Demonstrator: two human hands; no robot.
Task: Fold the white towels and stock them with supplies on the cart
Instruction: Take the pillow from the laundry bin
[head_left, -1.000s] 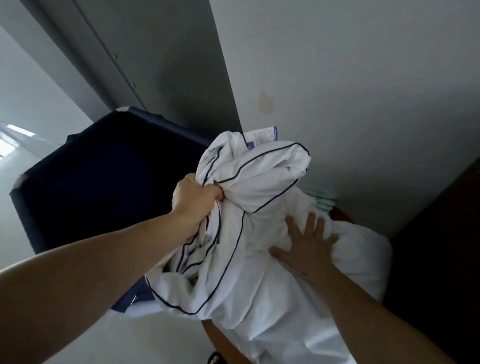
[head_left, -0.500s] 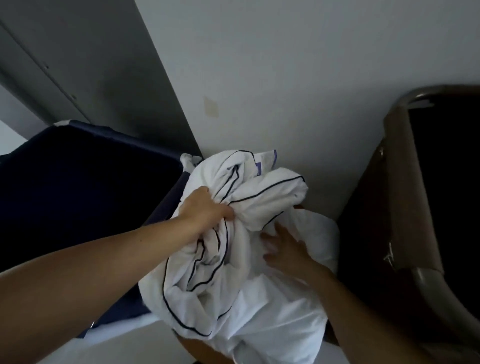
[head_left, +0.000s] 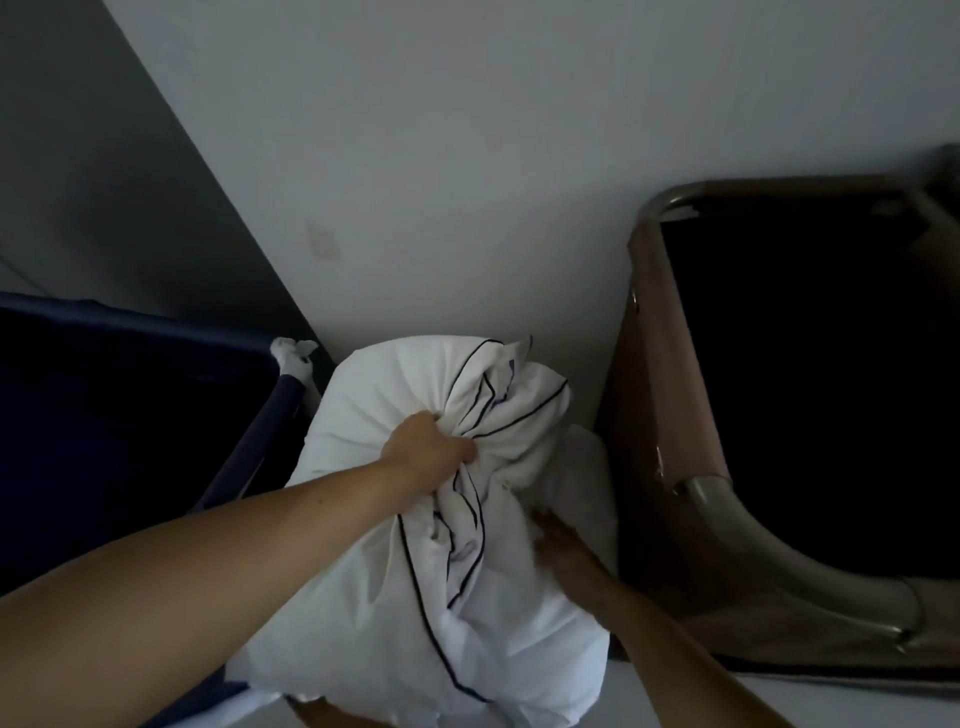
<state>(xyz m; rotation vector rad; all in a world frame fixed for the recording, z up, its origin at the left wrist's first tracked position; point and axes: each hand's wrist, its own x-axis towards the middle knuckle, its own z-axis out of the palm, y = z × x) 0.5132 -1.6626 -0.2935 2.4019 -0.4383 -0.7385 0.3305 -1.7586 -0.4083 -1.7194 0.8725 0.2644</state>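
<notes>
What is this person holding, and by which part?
The left hand grips the white cloth bundle with dark piping by a gathered bunch near its top. The right hand touches its side; whether it grips is unclear.

Two arms in view, both bare from hand to frame edge. Left forearm (head_left: 208, 582) broad, near the lens; left hand (head_left: 426, 452) sharp. Right hand (head_left: 558, 545) dim, blurred, possibly motion-smeared; right forearm (head_left: 675, 654) shadowed.

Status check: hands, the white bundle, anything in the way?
Left hand grips white bundle at its gathered neck. Right hand against its lower side, fingers blurred. Blue bin and brown bin flank it closely.
</notes>
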